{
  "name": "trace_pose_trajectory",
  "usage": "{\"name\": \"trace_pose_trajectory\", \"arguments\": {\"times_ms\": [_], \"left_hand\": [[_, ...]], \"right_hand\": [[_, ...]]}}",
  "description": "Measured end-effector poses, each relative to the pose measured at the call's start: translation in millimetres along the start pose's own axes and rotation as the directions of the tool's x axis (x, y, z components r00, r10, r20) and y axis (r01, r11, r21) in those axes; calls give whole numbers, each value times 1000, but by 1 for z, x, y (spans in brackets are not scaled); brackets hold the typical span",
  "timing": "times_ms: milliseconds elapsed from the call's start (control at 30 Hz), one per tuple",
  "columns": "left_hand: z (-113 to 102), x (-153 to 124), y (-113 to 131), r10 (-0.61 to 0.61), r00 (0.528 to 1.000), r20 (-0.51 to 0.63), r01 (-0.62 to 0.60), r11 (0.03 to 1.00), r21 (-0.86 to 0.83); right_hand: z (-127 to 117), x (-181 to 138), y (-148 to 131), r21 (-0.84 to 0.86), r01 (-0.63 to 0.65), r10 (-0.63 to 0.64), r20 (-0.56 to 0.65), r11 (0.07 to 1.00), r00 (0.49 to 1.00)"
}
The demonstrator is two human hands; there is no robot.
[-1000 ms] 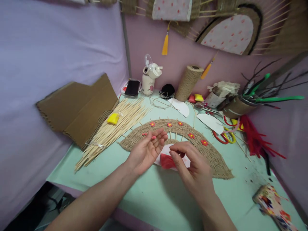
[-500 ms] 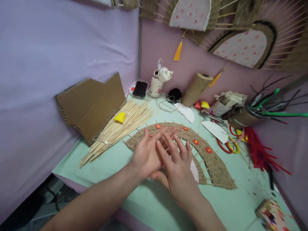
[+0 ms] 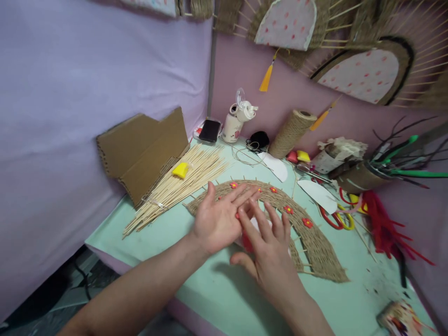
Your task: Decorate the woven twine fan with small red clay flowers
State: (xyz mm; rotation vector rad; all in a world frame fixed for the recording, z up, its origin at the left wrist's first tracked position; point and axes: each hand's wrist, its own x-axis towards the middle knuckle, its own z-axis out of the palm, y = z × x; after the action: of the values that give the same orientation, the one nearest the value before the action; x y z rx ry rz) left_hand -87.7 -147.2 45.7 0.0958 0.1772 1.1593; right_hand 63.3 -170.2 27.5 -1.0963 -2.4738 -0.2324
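My left hand [image 3: 217, 226] is held palm up over the table, its fingers stretched out flat. Above its fingers hovers my right hand [image 3: 275, 252], palm down and fingers apart. A tiny red bit [image 3: 238, 215], apparently modelling clay, shows at the left palm's edge by the right fingertips; whether they touch it I cannot tell. Under both hands lies a woven twine fan [image 3: 324, 247] on thin sticks, with small red flowers [image 3: 288, 210] that have yellow centres along its outer band. Something red [image 3: 247, 241] is partly hidden below my right hand, near the fan's white middle.
Thin wooden sticks [image 3: 157, 210] with a yellow packet [image 3: 180, 170] lie left, beside folded cardboard [image 3: 150, 149]. Behind are a phone [image 3: 210, 130], a white bottle [image 3: 234, 127] and a twine spool [image 3: 292, 133]. Scissors [image 3: 345, 219] and red pipe cleaners [image 3: 380, 228] lie right.
My hands have moved slightly apart; the right has shifted right, uncovering the left palm and the red bit. The whole view has shifted a little.
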Motion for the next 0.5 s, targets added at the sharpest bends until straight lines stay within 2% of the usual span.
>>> {"name": "trace_pose_trajectory", "arguments": {"times_ms": [67, 133, 200, 267, 400, 500], "left_hand": [[0, 0, 0, -40, 999, 4, 40, 999, 0], [-1, 0, 0, -61, 998, 7, 61, 998, 7], [-1, 1, 2, -24, 1000, 8, 24, 1000, 4], [-1, 1, 3, 16, 1000, 7, -16, 1000, -3], [-1, 1, 2, -64, 998, 1, 64, 998, -1], [-1, 1, 2, -21, 1000, -13, 21, 1000, -5]], "right_hand": [[0, 0, 1, -11, -17, 17, -15, 1000, 1000], [0, 1, 0, 6, 23, -23, 11, 1000, 1000], [0, 1, 0, 24, 57, -57, 26, 998, 998], [1, 2, 0, 22, 33, -33, 9, 999, 999], [2, 4, 2, 30, 13, -13, -6, 999, 1000], [2, 3, 2, 50, 60, -61, 19, 997, 998]]}}
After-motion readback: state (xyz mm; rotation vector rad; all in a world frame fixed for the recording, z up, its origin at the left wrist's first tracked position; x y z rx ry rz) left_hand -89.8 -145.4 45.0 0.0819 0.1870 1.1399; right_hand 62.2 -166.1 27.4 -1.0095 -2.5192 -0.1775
